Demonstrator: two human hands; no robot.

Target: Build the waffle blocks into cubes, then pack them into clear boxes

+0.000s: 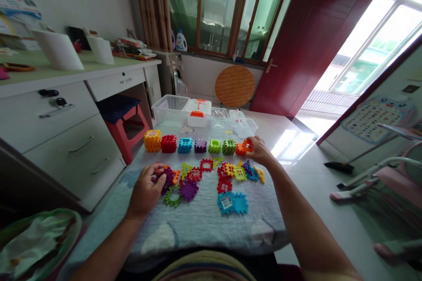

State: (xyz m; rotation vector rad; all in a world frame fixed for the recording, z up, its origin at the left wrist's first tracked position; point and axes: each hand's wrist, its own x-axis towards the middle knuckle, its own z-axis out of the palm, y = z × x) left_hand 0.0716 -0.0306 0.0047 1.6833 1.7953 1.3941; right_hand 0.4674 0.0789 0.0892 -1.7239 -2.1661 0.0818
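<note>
At the far right end of a row of plastic block cubes, my right hand (261, 153) is closed on an orange interlocking tile (243, 146). My left hand (147, 188) has its fingers curled round a purple interlocking tile (169, 176) at the left of the loose pieces. Close to it lie a green frame tile (172, 196), a solid purple tile (189, 190) and an orange piece (176, 177). The row runs from a yellow-orange cube (152, 141) past red, blue and purple ones to a green cube (229, 146).
Clear plastic boxes (169, 112) stand along the table's far side. Loose red tiles (224, 185) and blue tiles (240, 203) lie at centre right on the cloth-covered table (198, 232). A red stool (127, 134) and a waste basket (74, 228) are at left.
</note>
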